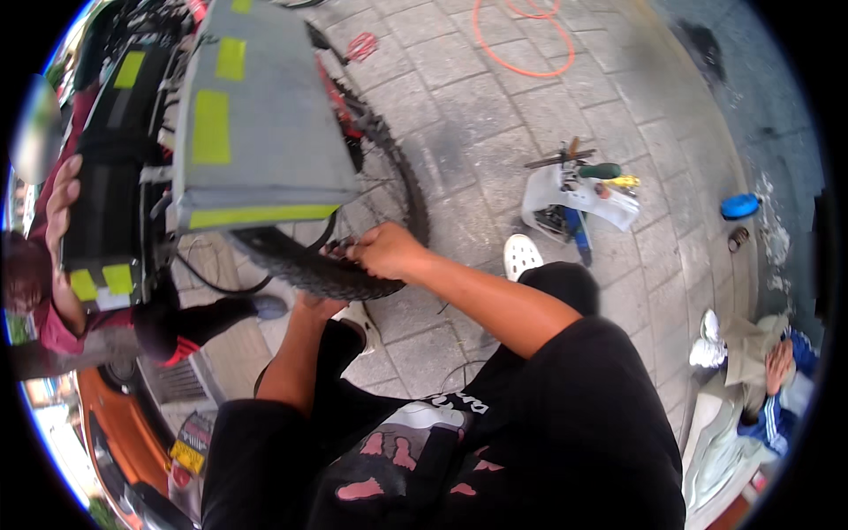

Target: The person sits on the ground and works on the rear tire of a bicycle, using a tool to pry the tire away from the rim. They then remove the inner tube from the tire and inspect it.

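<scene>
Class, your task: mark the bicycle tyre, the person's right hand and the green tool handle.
Bicycle tyre (307,272): head view, on the knobbly tread.
Right hand (389,251): head view, on its back.
Green tool handle (602,170): head view, mid-handle.

black pink-printed t-shirt (548,442), white perforated clogs (522,257)

- A right hand (389,251) works at mid-frame, fingers (367,246) curled and pointing left.
- The right forearm (495,297) slants down toward the right.
- The left hand (320,305) sits lower, left of center, fingertips hidden.
- The left forearm (293,358) angles steeply below it.
</scene>
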A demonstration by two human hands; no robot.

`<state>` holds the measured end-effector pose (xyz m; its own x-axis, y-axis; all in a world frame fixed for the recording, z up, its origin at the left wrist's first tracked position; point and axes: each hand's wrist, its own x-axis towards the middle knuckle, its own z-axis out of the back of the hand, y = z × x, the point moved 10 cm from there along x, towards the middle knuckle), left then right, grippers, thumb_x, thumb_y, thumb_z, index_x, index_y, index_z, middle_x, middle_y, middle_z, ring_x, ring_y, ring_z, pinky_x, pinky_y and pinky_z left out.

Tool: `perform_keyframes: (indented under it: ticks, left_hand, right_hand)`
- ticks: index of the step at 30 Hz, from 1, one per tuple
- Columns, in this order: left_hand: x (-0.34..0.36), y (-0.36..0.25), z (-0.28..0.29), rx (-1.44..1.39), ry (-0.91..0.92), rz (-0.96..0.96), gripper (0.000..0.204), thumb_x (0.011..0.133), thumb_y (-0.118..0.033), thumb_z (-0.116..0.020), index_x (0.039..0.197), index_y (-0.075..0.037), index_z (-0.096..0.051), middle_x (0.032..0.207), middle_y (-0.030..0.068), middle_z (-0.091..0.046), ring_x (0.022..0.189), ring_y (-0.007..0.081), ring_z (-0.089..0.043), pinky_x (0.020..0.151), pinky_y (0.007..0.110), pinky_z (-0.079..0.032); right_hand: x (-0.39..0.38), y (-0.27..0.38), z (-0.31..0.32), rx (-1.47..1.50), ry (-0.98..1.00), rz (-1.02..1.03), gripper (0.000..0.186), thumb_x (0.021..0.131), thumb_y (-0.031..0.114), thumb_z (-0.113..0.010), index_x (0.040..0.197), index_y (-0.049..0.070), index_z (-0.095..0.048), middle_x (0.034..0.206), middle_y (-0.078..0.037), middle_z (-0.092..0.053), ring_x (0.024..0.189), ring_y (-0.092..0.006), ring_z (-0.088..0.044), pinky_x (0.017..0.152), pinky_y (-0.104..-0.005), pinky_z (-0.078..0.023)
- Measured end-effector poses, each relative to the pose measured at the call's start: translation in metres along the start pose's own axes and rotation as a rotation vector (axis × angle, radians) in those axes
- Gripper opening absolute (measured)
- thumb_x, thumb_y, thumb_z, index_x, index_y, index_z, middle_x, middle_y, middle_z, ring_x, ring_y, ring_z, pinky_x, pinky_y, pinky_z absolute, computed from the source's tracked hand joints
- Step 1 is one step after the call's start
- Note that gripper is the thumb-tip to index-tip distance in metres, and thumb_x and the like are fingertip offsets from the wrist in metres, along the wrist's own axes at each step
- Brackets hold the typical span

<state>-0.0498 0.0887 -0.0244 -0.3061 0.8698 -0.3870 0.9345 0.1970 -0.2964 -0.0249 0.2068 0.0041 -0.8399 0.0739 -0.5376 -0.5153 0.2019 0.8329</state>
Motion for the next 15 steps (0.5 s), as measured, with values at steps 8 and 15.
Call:
perform_keyframes:
  ticks: [8,15]
  left_hand:
    - [0.002,0.008,0.004,-0.269,0.067,0.046,0.045,0.102,-0.035,-0.064,0.134,-0.005,-0.058,0.106,-0.0004,-0.075,0.106,0.0146,-0.069,0.102,0.035,-0.052]
    - [-0.001,-0.011,0.029,-0.362,0.048,0.147,0.037,0.107,-0.028,-0.05,0.128,0.001,-0.057,0.129,0.0181,-0.063,0.119,0.0253,-0.066,0.107,0.038,-0.052]
  right_hand:
    - [-0.011,0.008,-0.005,-0.173,0.01,0.025,0.027,0.094,0.024,-0.072,0.086,-0.002,-0.074,0.07,-0.003,-0.063,0.063,-0.0124,-0.058,0.059,-0.0296,-0.047]
    - [-0.005,-0.017,-0.002,-0.09,0.025,-0.102,0.023,0.094,0.022,-0.069,0.093,0.0,-0.075,0.076,-0.002,-0.065,0.067,-0.0114,-0.057,0.061,-0.0275,-0.047]
